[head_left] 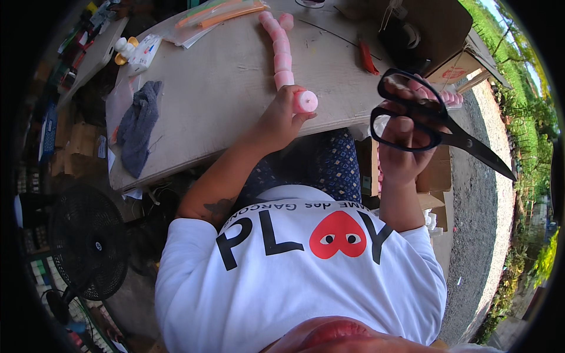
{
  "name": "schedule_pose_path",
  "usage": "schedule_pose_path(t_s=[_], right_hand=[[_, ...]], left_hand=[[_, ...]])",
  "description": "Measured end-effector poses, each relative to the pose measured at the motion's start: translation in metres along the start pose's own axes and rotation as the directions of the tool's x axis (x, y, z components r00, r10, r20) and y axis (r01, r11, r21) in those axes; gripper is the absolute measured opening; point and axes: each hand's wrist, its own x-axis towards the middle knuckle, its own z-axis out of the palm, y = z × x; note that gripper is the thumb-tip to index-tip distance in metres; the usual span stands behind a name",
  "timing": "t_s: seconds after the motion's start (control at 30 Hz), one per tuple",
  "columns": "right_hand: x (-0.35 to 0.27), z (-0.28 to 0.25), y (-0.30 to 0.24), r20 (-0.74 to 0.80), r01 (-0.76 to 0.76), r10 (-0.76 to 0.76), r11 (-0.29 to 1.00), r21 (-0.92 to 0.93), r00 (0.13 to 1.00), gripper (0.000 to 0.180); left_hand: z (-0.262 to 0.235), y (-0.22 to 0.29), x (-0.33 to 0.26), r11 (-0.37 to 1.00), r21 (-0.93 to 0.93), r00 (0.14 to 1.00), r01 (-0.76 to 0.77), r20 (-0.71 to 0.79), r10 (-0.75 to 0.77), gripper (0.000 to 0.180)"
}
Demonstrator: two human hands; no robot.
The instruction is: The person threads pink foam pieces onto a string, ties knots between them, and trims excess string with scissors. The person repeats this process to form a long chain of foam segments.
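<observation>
My left hand [279,122] is closed around a short pink candle [306,102], whose pale round end with a small wick at its centre faces me. Just beyond it, a line of similar pink candles [282,62] runs away across the table, with one sitting beside the line at its far end. Raised off the table's right side, my right hand [402,159] grips a pair of scissors [471,144] by its dark loop handles. The blades look closed together and point to the lower right, away from the candle. Some of my right fingers are partly hidden behind the handles.
On the table [206,88] lie a grey cloth [139,126], a white bottle [144,54], plastic packets [218,15] and a red-handled tool [368,59]. More pink pieces [450,97] line the right edge, near a cardboard box [453,67]. A black fan [88,241] stands at left.
</observation>
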Motion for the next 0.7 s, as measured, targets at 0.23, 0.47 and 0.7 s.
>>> schedule_pose_path(t_s=[0.23, 0.47, 0.7], right_hand=[[0.011, 0.006, -0.029, -0.111, 0.245, -0.246, 0.969, -0.028, 0.963, 0.03], [0.017, 0.012, -0.018, -0.031, 0.289, -0.291, 0.955, -0.062, 0.956, 0.029], [0.015, 0.018, -0.023, -0.066, 0.235, -0.231, 0.97, 0.057, 0.971, 0.025]], left_hand=[[-0.001, 0.005, 0.004, 1.0, -0.004, 1.0, -0.021, -0.007, 0.021, 0.04], [-0.003, -0.005, 0.01, 0.997, 0.014, 0.996, 0.082, 0.029, -0.083, 0.043], [-0.003, -0.003, 0.005, 0.998, 0.017, 0.998, 0.057, 0.013, -0.058, 0.041]])
